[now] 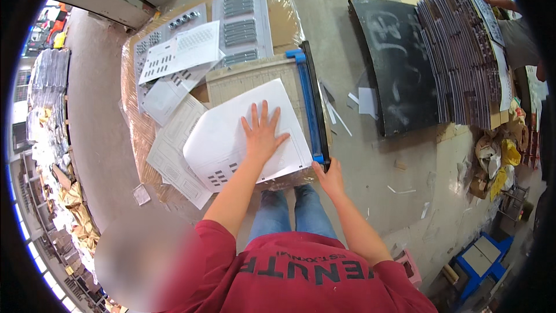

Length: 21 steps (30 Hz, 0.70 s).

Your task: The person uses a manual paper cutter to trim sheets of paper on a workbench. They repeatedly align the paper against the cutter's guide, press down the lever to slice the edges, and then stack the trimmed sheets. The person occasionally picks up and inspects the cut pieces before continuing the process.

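My left hand (pixel 263 136) lies flat with spread fingers on a large white printed sheet (pixel 226 133), perhaps several sheets. The sheet rests on the board of a paper cutter (pixel 231 84), its left side curling up over the board's edge. At the board's right side run a blue guard (pixel 307 95) and a long black blade arm (pixel 315 90), which is down along the edge. My right hand (pixel 331 178) is closed around the near end of that arm. The sheet's right edge reaches the guard.
The cutter sits on a plastic-wrapped stack (pixel 289 11) with loose printed sheets (pixel 179 49) at its left. Paper offcuts (pixel 339 119) litter the floor to the right. Beyond are a black panel (pixel 399 64), stacked grey boards (pixel 457 58), another person's arm (pixel 501 3) and a blue stool (pixel 483 261).
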Each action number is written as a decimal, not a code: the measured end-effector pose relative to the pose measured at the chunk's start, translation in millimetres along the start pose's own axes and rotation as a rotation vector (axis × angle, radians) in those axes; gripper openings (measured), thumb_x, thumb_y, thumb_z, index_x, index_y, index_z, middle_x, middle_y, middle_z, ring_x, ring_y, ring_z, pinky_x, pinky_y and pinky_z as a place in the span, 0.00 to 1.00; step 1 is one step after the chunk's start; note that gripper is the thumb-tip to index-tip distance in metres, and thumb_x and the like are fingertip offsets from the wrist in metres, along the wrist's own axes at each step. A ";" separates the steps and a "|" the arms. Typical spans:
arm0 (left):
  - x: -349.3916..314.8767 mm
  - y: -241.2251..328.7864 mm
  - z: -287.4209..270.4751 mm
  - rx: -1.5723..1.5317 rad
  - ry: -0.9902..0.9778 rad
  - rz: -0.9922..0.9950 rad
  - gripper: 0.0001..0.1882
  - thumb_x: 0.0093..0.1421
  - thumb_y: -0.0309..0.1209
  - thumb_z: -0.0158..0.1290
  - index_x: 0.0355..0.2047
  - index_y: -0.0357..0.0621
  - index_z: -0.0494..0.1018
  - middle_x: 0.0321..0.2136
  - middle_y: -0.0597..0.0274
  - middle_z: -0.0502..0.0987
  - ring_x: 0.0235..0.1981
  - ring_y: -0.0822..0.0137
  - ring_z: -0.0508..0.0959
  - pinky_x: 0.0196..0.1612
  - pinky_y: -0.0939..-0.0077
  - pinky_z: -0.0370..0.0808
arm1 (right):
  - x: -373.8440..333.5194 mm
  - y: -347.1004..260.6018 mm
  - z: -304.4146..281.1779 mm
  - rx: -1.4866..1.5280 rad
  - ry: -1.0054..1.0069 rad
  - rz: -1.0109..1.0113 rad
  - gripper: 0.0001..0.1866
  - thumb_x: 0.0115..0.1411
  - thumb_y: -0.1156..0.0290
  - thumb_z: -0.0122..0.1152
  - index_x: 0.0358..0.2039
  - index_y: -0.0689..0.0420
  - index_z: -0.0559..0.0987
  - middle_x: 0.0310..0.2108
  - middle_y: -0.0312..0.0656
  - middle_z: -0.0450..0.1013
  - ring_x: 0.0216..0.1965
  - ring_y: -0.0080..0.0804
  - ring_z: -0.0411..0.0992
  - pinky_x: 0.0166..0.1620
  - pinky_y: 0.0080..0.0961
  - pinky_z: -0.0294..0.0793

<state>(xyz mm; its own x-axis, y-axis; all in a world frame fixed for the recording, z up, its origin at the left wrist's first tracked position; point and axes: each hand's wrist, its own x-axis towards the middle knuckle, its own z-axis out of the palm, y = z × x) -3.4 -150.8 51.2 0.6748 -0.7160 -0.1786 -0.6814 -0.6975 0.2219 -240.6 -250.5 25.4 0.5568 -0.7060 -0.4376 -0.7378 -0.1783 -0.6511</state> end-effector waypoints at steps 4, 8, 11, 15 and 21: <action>16.2 -6.4 9.5 0.054 -0.008 0.187 0.44 0.53 0.59 0.58 0.68 0.65 0.57 0.72 0.61 0.45 0.72 0.49 0.41 0.65 0.29 0.41 | -5.9 -7.3 -2.6 -0.131 0.066 0.029 0.35 0.58 0.44 0.62 0.50 0.63 0.65 0.48 0.56 0.65 0.46 0.60 0.70 0.45 0.48 0.73; 31.5 -12.0 -1.2 0.056 -0.029 0.302 0.43 0.53 0.59 0.57 0.67 0.65 0.58 0.71 0.61 0.47 0.72 0.51 0.42 0.67 0.32 0.41 | -13.8 -38.1 -17.5 -0.169 0.051 0.153 0.35 0.59 0.47 0.63 0.50 0.64 0.64 0.48 0.56 0.65 0.45 0.60 0.71 0.44 0.47 0.73; 51.2 -11.0 -2.3 0.036 -0.014 0.341 0.41 0.55 0.58 0.56 0.67 0.65 0.59 0.71 0.61 0.48 0.72 0.53 0.43 0.68 0.36 0.41 | -17.4 -48.7 -29.2 -0.177 0.036 0.122 0.31 0.59 0.51 0.63 0.50 0.62 0.64 0.49 0.56 0.63 0.43 0.62 0.71 0.42 0.50 0.74; 73.3 -12.7 -6.4 0.021 0.033 0.356 0.36 0.60 0.54 0.53 0.67 0.64 0.59 0.71 0.64 0.48 0.73 0.55 0.43 0.69 0.39 0.41 | -32.7 -95.6 -82.1 -0.151 -0.036 0.024 0.29 0.60 0.56 0.63 0.53 0.63 0.66 0.51 0.55 0.63 0.44 0.59 0.72 0.43 0.46 0.75; 79.0 -21.1 -7.9 0.029 -0.015 0.351 0.33 0.62 0.52 0.51 0.67 0.64 0.60 0.71 0.66 0.49 0.73 0.57 0.42 0.69 0.41 0.41 | -2.2 -186.6 -196.8 0.262 -0.359 -0.162 0.23 0.65 0.59 0.57 0.50 0.65 0.75 0.59 0.50 0.63 0.32 0.30 0.74 0.34 0.28 0.75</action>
<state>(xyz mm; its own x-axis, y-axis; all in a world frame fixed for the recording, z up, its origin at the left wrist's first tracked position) 66.6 -192.3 40.0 0.3939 -0.9125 -0.1100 -0.8792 -0.4090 0.2445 -179.2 -350.5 269.9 0.7873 -0.3938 -0.4744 -0.5355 -0.0552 -0.8428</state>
